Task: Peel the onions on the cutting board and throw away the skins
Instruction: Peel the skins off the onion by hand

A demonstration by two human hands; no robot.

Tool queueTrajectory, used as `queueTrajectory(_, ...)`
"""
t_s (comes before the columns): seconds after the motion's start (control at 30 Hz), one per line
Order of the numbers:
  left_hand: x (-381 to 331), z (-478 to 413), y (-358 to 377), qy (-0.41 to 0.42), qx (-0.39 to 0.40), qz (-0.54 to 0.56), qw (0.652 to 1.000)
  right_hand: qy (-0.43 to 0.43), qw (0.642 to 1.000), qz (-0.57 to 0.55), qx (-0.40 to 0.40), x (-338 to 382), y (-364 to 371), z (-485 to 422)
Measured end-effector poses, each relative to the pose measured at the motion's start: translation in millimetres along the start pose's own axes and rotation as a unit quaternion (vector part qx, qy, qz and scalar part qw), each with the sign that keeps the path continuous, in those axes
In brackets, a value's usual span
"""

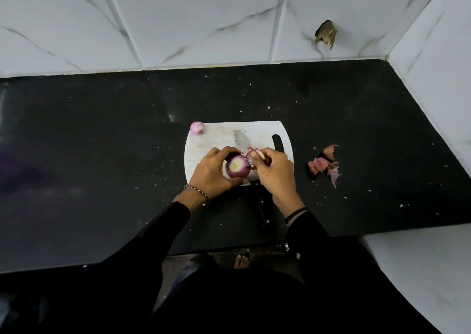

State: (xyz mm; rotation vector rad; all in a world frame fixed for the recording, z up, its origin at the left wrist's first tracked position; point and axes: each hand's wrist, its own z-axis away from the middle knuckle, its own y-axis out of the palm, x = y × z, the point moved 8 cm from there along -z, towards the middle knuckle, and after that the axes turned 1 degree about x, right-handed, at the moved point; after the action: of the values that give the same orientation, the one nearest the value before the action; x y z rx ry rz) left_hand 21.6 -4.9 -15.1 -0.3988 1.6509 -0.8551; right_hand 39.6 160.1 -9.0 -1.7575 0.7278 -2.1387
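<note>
We see the left hand [212,174] curled round a red onion [237,168], fingers over its far side and thumb under its near side, with the pale cut end turned up towards us. The right hand [274,173] sits just beside it, its fingertips pinching a strip of skin [255,154] that reaches across to the onion's right flank. Both hands hold their loads over the near part of the white cutting board [216,142].

Between the hands, a knife [240,140] lies flat: its blade points away from us on the board, and its dark handle runs back between the two wrists, off the board's near edge. A beaded bracelet [197,190] circles the left wrist, a dark band [295,212] the right, and black sleeves cover both arms.

Beyond the left hand, at the board's far corner, rests a smaller onion [197,127], pale pink. Out past the right hand, well apart from the board, a pile of skins [325,164] lies on the black counter [102,142], which is speckled with small scraps. White veined tiles [204,20] rise behind the counter.
</note>
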Motion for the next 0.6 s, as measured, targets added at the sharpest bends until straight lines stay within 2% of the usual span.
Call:
queueTrajectory(0.1,-1,-2,2,0.004,0.013,0.018,1.000,0.059,0.992,-0.109,0.024,-16,6,-3)
queueTrajectory(0.17,-4,-3,2,0.009,0.017,0.048,0.999,0.122,0.960,-0.245,0.053,-20,13,-1)
queueTrajectory(0.27,-2,-2,4,-0.008,0.014,0.107,0.994,0.216,0.852,-0.469,0.083,-19,24,4)
queueTrajectory(0.43,6,-3,8,-0.065,0.009,0.202,0.977,0.310,0.682,-0.658,0.075,-29,38,8)
queueTrajectory(0.47,10,-2,9,-0.078,0.007,0.226,0.971,0.317,0.660,-0.677,0.069,-32,38,7)
queueTrajectory(0.5,13,-1,9,-0.088,0.005,0.241,0.966,0.320,0.660,-0.677,0.059,-35,35,6)
queueTrajectory(0.53,14,0,10,-0.092,0.008,0.245,0.965,0.315,0.683,-0.657,0.052,-38,31,5)
queueTrajectory(0.6,17,2,11,-0.092,0.018,0.240,0.966,0.283,0.782,-0.555,0.035,-44,18,1)
